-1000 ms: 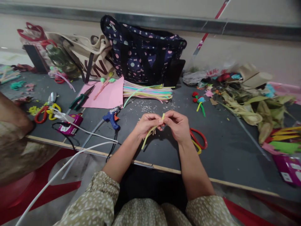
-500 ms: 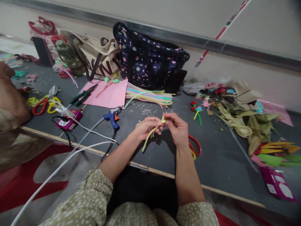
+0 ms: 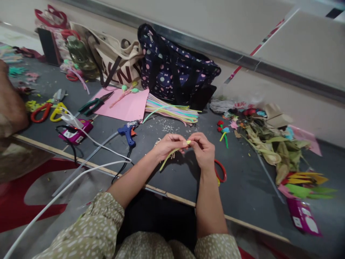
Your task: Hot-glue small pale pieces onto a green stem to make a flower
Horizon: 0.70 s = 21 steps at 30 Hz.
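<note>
Both hands meet above the dark table, closed on a yellow pipe cleaner (image 3: pixel 167 160). My left hand (image 3: pixel 172 146) pinches it, and its loose tail hangs down to the left below the fingers. My right hand (image 3: pixel 201 149) grips the other end, where a small yellow bunched part shows between the fingertips. The fingers partly hide that bunched part. Under my right wrist lie scissors with a red handle (image 3: pixel 221 171), partly covered by the forearm. To the left of my hands rests a blue glue gun (image 3: pixel 128 133).
Behind the hands lies a bundle of pastel pipe cleaners (image 3: pixel 172 111) beside a pink sheet (image 3: pixel 126 108) with pliers (image 3: pixel 94 104). A purple power strip (image 3: pixel 77 131) trails white cables at left. Several small pipe-cleaner flowers (image 3: pixel 223 129) and dry husks (image 3: pixel 269 147) lie right. A person's arm (image 3: pixel 10 100) is at far left.
The view has shifted slightly. My fingers have drawn closer together around the yellow bunched part, so less of it stands up. The tail now slants more to the left.
</note>
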Each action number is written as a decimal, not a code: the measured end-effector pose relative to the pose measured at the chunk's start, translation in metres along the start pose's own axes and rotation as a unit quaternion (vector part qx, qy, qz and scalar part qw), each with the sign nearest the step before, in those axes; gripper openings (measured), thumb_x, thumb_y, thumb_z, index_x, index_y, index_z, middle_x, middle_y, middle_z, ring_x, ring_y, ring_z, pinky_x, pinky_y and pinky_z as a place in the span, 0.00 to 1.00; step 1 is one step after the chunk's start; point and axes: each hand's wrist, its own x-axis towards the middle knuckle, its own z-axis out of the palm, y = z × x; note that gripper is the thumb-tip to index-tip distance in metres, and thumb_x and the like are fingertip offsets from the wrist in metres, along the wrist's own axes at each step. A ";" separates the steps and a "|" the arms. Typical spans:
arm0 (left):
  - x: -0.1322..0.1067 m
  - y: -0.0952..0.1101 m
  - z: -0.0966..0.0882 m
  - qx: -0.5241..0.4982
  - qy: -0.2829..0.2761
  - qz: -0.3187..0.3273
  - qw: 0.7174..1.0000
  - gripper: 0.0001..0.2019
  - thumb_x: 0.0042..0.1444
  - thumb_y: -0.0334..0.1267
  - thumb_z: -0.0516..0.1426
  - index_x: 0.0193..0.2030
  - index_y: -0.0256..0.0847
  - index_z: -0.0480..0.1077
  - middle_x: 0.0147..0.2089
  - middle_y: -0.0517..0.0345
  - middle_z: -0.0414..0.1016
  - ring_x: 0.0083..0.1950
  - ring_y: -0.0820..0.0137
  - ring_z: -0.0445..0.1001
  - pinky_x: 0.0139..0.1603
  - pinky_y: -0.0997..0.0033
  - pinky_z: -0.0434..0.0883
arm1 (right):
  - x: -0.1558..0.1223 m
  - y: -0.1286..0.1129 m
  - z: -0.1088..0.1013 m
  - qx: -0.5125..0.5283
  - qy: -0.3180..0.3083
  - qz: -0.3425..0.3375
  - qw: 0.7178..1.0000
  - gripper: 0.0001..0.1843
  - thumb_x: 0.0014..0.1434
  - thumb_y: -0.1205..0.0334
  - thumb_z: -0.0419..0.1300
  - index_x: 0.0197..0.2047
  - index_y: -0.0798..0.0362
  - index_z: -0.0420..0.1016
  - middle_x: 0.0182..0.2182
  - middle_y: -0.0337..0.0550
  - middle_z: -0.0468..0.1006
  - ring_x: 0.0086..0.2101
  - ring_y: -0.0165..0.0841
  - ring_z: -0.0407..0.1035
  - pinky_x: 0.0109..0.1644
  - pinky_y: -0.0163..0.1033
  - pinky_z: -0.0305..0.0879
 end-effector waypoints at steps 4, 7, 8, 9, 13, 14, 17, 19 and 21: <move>0.000 -0.002 0.001 0.075 0.007 0.100 0.992 0.14 0.46 0.45 0.70 0.31 0.34 0.79 0.31 0.55 0.78 0.30 0.74 0.74 0.33 0.74 0.72 | 0.000 0.001 -0.001 0.002 -0.012 0.018 1.000 0.08 0.61 0.56 0.62 0.32 0.50 0.76 0.34 0.40 0.73 0.33 0.31 0.67 0.37 0.37 0.66; 0.000 -0.004 0.000 0.146 0.011 0.175 0.974 0.12 0.50 0.44 0.68 0.31 0.35 0.78 0.31 0.56 0.76 0.31 0.74 0.73 0.33 0.74 0.70 | -0.001 0.003 -0.001 0.005 -0.012 0.043 0.999 0.11 0.61 0.54 0.63 0.31 0.51 0.74 0.33 0.39 0.72 0.32 0.30 0.66 0.36 0.36 0.65; 0.000 -0.004 0.000 0.174 0.017 0.204 0.963 0.11 0.51 0.43 0.67 0.31 0.36 0.78 0.30 0.56 0.76 0.30 0.74 0.72 0.32 0.74 0.69 | -0.001 0.003 -0.001 0.012 -0.012 0.055 0.998 0.11 0.61 0.54 0.63 0.31 0.51 0.74 0.33 0.39 0.72 0.31 0.29 0.65 0.36 0.36 0.65; 0.000 -0.004 0.000 0.204 0.025 0.234 0.950 0.11 0.53 0.43 0.67 0.30 0.36 0.78 0.30 0.56 0.75 0.30 0.74 0.72 0.32 0.74 0.68 | -0.002 0.005 -0.001 0.023 -0.011 0.067 0.997 0.11 0.61 0.53 0.63 0.32 0.51 0.74 0.32 0.38 0.72 0.30 0.29 0.65 0.36 0.36 0.64; -0.005 -0.003 0.006 0.298 0.072 0.315 0.898 0.10 0.57 0.42 0.63 0.29 0.39 0.77 0.30 0.55 0.75 0.32 0.72 0.71 0.35 0.72 0.67 | -0.004 0.009 0.003 0.087 0.006 0.115 0.990 0.11 0.59 0.52 0.65 0.33 0.52 0.74 0.31 0.37 0.71 0.28 0.27 0.64 0.35 0.36 0.63; -0.007 -0.003 0.008 0.314 0.084 0.315 0.892 0.10 0.58 0.43 0.62 0.30 0.40 0.77 0.30 0.55 0.75 0.33 0.72 0.71 0.37 0.72 0.68 | -0.004 0.009 0.004 0.107 0.010 0.128 0.986 0.12 0.58 0.52 0.66 0.34 0.52 0.75 0.30 0.37 0.71 0.28 0.27 0.64 0.35 0.35 0.63; -0.012 -0.002 0.014 0.338 0.115 0.293 0.887 0.10 0.60 0.43 0.60 0.30 0.42 0.77 0.33 0.54 0.75 0.37 0.69 0.72 0.43 0.69 0.69 | -0.004 0.007 0.008 0.160 0.020 0.182 0.970 0.13 0.55 0.51 0.68 0.36 0.52 0.76 0.29 0.37 0.72 0.27 0.27 0.65 0.33 0.35 0.64; -0.015 -0.003 0.017 0.332 0.129 0.280 0.891 0.09 0.58 0.43 0.61 0.30 0.43 0.78 0.33 0.54 0.75 0.38 0.68 0.72 0.45 0.69 0.68 | -0.004 0.005 0.009 0.176 0.023 0.212 0.961 0.15 0.53 0.50 0.69 0.36 0.53 0.77 0.29 0.38 0.73 0.27 0.27 0.65 0.32 0.35 0.65; -0.015 -0.003 0.017 0.328 0.137 0.275 0.893 0.08 0.57 0.42 0.62 0.30 0.43 0.78 0.34 0.54 0.74 0.38 0.68 0.71 0.44 0.69 0.68 | -0.004 0.003 0.010 0.178 0.023 0.224 0.958 0.16 0.52 0.50 0.69 0.36 0.53 0.76 0.29 0.38 0.73 0.26 0.27 0.65 0.31 0.34 0.66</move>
